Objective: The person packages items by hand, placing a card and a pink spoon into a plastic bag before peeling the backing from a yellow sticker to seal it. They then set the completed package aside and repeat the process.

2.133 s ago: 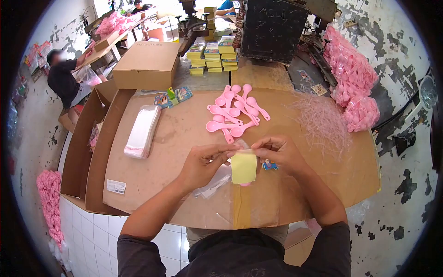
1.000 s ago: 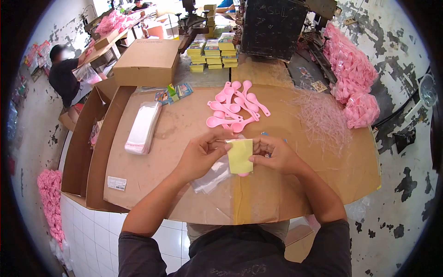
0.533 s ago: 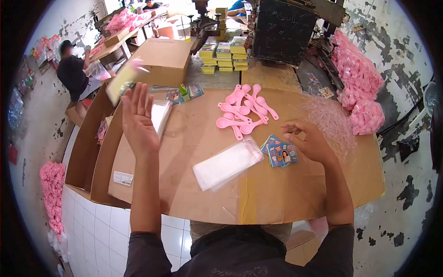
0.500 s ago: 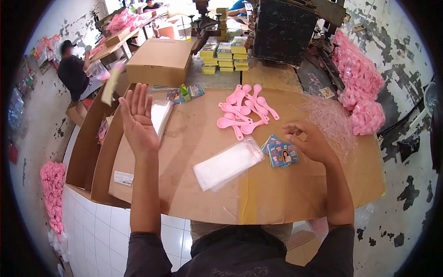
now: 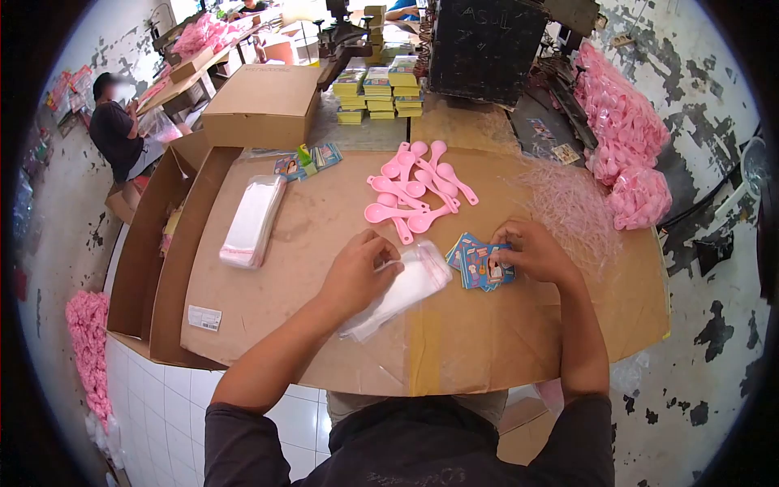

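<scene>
My left hand (image 5: 363,272) is over the pile of clear plastic bags (image 5: 414,288), its fingers curled together near the upper left edge; whether a bag is between the fingertips is hidden. With bent fingers, my right hand (image 5: 531,252) grips at the upper right of a small stack of blue printed cards (image 5: 479,264), thumb on the top card. The cards show a picture of a person and a guitar. Beyond both hands lies a loose heap of pink plastic spoons (image 5: 414,188).
A second bundle of clear bags (image 5: 253,221) lies left. Behind it are banded cards (image 5: 308,162), a closed carton (image 5: 261,105) and card stacks (image 5: 377,91). Pink bagged spoons (image 5: 621,114) and plastic strands (image 5: 568,203) are right. An open carton (image 5: 134,268) borders the left; a person (image 5: 118,126) sits beyond.
My left hand has come down and right from its raised, open pose to the bag pile. A pale strip-like item in the air at left is gone from view. My right hand has lowered onto the cards.
</scene>
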A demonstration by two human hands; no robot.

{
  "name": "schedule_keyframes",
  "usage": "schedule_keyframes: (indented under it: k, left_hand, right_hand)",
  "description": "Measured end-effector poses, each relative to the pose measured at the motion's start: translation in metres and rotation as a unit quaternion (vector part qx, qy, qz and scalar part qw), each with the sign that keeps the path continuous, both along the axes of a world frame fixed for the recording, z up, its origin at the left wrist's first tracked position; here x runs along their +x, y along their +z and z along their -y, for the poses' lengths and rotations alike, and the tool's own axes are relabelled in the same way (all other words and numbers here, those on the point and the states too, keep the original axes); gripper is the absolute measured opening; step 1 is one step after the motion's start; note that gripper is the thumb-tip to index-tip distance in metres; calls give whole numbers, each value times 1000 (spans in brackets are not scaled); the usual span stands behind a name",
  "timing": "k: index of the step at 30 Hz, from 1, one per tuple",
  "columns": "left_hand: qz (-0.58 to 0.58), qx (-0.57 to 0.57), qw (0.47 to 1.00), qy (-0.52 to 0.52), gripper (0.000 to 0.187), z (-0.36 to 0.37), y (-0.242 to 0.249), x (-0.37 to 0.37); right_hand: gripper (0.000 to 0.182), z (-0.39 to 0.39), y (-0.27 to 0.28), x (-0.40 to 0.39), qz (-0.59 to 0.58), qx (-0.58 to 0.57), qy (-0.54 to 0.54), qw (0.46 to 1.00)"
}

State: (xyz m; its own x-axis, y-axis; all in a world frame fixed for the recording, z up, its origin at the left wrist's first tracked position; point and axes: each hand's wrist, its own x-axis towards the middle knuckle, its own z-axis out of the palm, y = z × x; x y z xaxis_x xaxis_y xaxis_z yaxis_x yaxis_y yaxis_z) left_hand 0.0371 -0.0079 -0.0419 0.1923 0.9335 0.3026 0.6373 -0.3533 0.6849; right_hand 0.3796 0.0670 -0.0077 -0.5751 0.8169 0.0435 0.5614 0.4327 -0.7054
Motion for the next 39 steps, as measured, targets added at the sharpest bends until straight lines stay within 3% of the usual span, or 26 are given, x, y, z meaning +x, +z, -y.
schedule_keyframes:
  k: [3,6,9,12,15,18,25,29,32,35,36,39]
  left_hand:
    - [33,-56,998,16,27,-2,3,-2]
    - [23,-51,998,16,22,-1,4,0]
    - [16,-11,1000,18,18,2,2,5]
    - [23,1,1000,14,16,0,-2,5]
    - [43,-10,999,21,15,-2,-2,4]
    - [61,-20,998,26,16,-1,-2,3]
    - [83,-52,994,51,14,0,10,-1]
    - [201,-16,978,53,7,-2,4,-4]
    - [425,-97,900,-21,6,-7,10,-11]
    - [475,-171,855,-119,13,-2,20,-14]
    - [454,-178,865,-118,16,1,24,-13]
    - [405,-185,889,-112,26,6,27,-5]
  right_hand:
    - [18,5,3,-4,-31,-71,-85,993]
    - [14,7,6,-9,-47,14,-70,996]
    - [14,21,10,-31,-189,-75,-57,977]
    - [17,36,-13,-55,-219,-133,-21,966]
    - [19,57,3,-78,-105,-23,35,994]
    - [21,49,-22,-79,-53,164,93,981]
    - [25,47,-26,-80,-67,237,119,962]
    - [26,47,-26,-80,-61,218,111,968]
    - [26,47,-26,-79,-59,205,109,971]
    - [27,50,-22,-74,-79,119,49,989]
    - [28,51,-19,-73,-89,76,20,993]
    - [31,52,-13,-82,-323,-57,-59,943]
